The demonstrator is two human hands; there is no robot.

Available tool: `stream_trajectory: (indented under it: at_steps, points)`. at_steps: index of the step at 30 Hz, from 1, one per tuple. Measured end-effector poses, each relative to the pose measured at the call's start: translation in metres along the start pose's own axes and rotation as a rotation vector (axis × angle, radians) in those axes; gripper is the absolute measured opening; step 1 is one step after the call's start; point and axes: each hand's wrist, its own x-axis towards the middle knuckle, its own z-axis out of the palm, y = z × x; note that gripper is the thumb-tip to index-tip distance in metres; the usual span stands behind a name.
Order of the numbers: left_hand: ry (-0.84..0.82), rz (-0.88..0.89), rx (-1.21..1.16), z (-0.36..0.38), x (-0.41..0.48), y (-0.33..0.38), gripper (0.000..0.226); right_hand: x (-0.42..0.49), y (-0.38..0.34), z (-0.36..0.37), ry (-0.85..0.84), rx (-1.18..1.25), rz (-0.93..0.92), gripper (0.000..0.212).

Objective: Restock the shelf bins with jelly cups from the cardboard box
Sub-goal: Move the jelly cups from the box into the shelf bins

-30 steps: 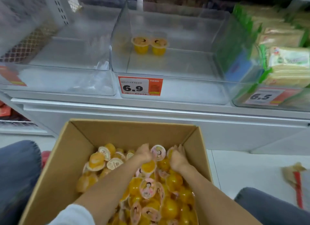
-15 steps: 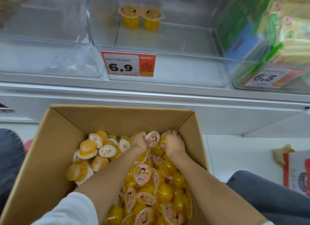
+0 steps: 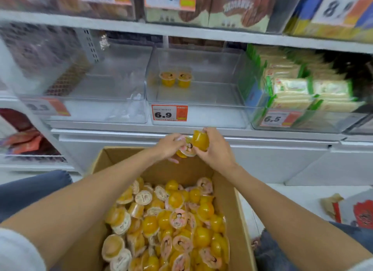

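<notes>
Cups (image 3: 200, 142) held in left hand (image 3: 170, 145) and right hand (image 3: 217, 151) (over box (image 3: 121, 159)).

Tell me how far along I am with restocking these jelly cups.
Barely started. Done: only two cups stand at the back of the 6.9 bin. In hand: your left hand grips a pink-lidded cup and your right hand an orange cup, above the cardboard box and short of the shelf. Left: the heap of loose cups in the box.
</notes>
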Motion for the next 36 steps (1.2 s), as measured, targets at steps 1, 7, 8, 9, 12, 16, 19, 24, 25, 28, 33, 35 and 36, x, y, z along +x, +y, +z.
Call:
stream_trajectory:
  at_steps: [1, 7, 8, 9, 12, 16, 19, 24, 25, 28, 33, 35, 36]
  points:
    - [0.035, 0.063, 0.018, -0.008, -0.006, 0.019, 0.025, 0.009, -0.01, -0.015, 0.059, 0.024, -0.02, 0.053]
    - [0.364, 0.301, 0.214, -0.039, -0.002, 0.109, 0.033, 0.078, -0.041, -0.084, 0.287, 0.191, 0.002, 0.052]
    - [0.413, 0.29, 0.292, -0.041, 0.008, 0.119, 0.037, 0.092, -0.038, -0.09, 0.316, 0.232, 0.028, 0.052]
    - [0.438, 0.281, 0.344, -0.042, 0.019, 0.129, 0.039, 0.108, -0.031, -0.094, 0.33, 0.254, 0.06, 0.053]
    - [0.389, 0.231, 0.338, -0.044, 0.067, 0.148, 0.036, 0.157, 0.004, -0.095, 0.183, 0.144, 0.18, 0.053]
    - [0.363, 0.146, 0.506, -0.041, 0.145, 0.156, 0.037, 0.211, 0.042, -0.08, -0.073, -0.135, 0.177, 0.031]
    - [0.371, 0.178, 0.597, -0.035, 0.185, 0.168, 0.03, 0.247, 0.063, -0.061, -0.126, -0.298, 0.233, 0.026]
    - [0.448, 0.292, 0.811, -0.038, 0.22, 0.166, 0.038, 0.264, 0.09, -0.032, -0.098, -0.209, 0.171, 0.027]
    - [0.532, 0.334, 0.885, -0.044, 0.225, 0.161, 0.039, 0.262, 0.092, -0.032, -0.119, -0.153, 0.2, 0.031]
    - [0.529, 0.426, 0.837, -0.059, 0.238, 0.144, 0.032, 0.27, 0.111, -0.031, -0.057, 0.014, 0.291, 0.032]
    - [0.364, 0.447, 0.855, -0.077, 0.242, 0.129, 0.058, 0.273, 0.109, -0.024, -0.044, 0.348, 0.434, 0.02]
    - [0.496, 0.428, 0.844, -0.079, 0.243, 0.128, 0.043, 0.277, 0.104, -0.022, -0.015, 0.473, 0.458, 0.023]
    - [0.548, 0.401, 0.823, -0.079, 0.242, 0.128, 0.036, 0.279, 0.102, -0.02, -0.015, 0.487, 0.461, 0.025]
